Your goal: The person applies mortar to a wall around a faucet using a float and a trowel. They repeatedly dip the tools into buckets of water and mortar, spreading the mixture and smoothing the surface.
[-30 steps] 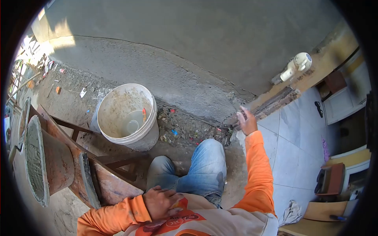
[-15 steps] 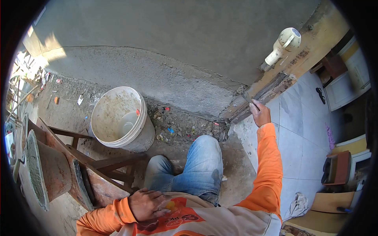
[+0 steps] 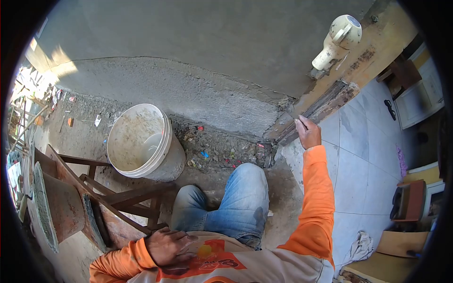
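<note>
My right hand (image 3: 309,132) is closed around a small trowel (image 3: 292,114), whose thin grey blade shows only in part. The blade lies at the lower corner of the wall (image 3: 212,92), where smooth wet-looking plaster meets a rougher lower band. Just beside the hand runs a worn wooden strip (image 3: 332,104) at the foot of the wall's end. My left hand (image 3: 171,246) lies flat on my shirt front, fingers stretched, holding nothing.
A white bucket (image 3: 177,158) with a little liquid stands before the wall. Left of my knees is a wooden stand (image 3: 132,198) beside a mortar-caked container (image 3: 63,205). A cream pipe fitting (image 3: 325,56) juts from the wall. Pale floor tiles (image 3: 354,155) lie at the right.
My right hand has shifted slightly left and turned, and the trowel blade has moved left along the wall corner. My left hand stays on my shirt; the view has tilted a little.
</note>
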Available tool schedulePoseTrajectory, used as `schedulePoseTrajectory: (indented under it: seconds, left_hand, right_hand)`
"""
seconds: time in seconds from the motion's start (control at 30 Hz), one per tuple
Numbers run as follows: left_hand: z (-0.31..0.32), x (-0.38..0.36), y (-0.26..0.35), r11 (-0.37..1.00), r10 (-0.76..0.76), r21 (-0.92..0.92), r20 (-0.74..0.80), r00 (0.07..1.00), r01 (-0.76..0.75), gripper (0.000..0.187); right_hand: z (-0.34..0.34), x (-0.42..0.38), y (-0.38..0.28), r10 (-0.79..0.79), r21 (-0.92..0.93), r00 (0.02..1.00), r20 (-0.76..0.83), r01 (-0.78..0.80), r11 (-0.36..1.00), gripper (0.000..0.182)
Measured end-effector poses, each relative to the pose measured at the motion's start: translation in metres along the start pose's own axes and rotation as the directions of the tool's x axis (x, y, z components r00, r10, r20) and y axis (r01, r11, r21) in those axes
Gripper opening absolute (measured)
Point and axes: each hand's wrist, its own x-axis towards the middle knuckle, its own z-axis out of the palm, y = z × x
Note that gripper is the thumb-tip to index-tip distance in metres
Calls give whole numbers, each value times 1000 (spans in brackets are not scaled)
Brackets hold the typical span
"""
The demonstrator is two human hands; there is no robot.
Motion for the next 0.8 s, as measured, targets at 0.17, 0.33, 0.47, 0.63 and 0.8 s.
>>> schedulePoseTrajectory:
  seconds: [0.17,0.33,0.47,0.63,0.8]
  left_hand:
    - [7,-4,-5,1000,13,-15,-34,999,-13,48]
    - [5,1,-4,1000,14,-25,-40,999,-15,47]
    - [7,0,-2,1000,-8,-22,-34,999,7,46]
    - [7,-1,-4,1000,10,-15,-67,998,-11,46]
    - [7,2,-3,1000,-17,-10,-61,998,16,45]
  right_hand:
    - [-8,1,1,98,27,995,17,-99,995,24]
    - [-4,-5,11,-76,-31,997,-23,76,997,23]
    - [17,15,-12,-178,-33,983,-34,177,984,22]
    - [1,1,-2,-53,-6,998,27,53,999,23]
    - [20,20,-20,-158,-48,987,15,159,986,21]
